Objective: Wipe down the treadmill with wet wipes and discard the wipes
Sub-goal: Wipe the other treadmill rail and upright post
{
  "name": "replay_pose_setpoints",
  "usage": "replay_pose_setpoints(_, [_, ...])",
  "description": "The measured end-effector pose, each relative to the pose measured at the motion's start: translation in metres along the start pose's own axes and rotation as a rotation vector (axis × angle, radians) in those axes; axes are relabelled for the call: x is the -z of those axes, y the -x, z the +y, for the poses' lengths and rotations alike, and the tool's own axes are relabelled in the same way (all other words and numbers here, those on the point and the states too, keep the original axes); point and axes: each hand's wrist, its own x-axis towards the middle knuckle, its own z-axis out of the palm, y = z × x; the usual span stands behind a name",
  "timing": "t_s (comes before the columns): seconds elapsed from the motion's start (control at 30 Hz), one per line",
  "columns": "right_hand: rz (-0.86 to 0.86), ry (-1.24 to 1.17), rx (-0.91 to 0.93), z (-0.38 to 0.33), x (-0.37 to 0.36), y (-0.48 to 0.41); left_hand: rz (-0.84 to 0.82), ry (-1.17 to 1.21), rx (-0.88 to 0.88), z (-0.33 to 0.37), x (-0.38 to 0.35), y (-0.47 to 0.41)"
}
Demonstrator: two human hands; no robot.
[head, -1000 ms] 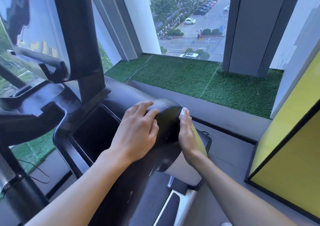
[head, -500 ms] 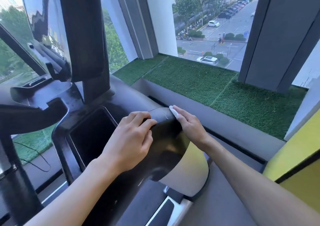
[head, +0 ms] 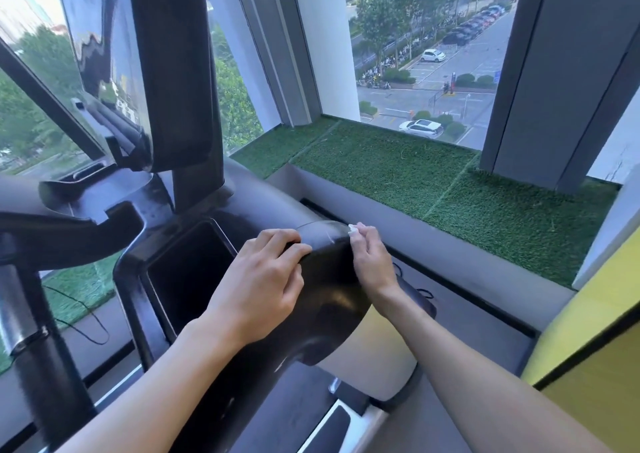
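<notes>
My left hand (head: 259,279) curls over the treadmill (head: 325,272) arm, I think to steady it. My right hand (head: 372,262), just beside the left one, pinches the wipe (head: 351,228) under its fingertips and presses it on the arm's outer edge, probably to clean there.

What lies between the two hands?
In the head view, the treadmill's black rounded arm lies between left hand and right hand, which holds the wipe.
</notes>
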Motion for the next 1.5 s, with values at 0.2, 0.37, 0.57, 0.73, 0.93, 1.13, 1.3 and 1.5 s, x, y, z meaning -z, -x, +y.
replay_pose_setpoints(0.2, [-0.039, -0.044, 0.306, 0.000, -0.025, 0.060, 0.030, 0.000, 0.001, -0.002, -0.001, 0.001])
replay_pose_setpoints(0.37, [0.101, -0.011, -0.029, 0.010, -0.028, 0.038, 0.029, -0.003, 0.001, 0.002, 0.007, 0.008])
replay_pose_setpoints(0.57, [0.026, 0.061, 0.173, 0.008, -0.054, 0.087, -0.037, 0.108, -0.048, -0.013, 0.014, 0.030])
replay_pose_setpoints(0.73, [0.061, 0.053, 0.054, 0.023, -0.049, 0.073, -0.020, 0.123, -0.038, -0.011, 0.011, 0.030])
replay_pose_setpoints(0.93, [0.081, -0.048, -0.032, 0.000, -0.068, 0.099, -0.013, 0.145, -0.038, -0.013, 0.009, 0.029])
replay_pose_setpoints(1.13, [0.054, -0.009, 0.024, 0.006, -0.082, 0.123, -0.018, 0.136, -0.043, -0.014, 0.008, 0.029])
replay_pose_setpoints(1.3, [0.165, -0.193, -0.236, -0.004, -0.092, 0.113, -0.007, 0.121, -0.055, -0.014, 0.007, 0.028])
replay_pose_setpoints(1.5, [0.034, -0.233, -0.058, -0.015, -0.120, 0.178, -0.013, 0.121, -0.051, -0.014, 0.006, 0.029])
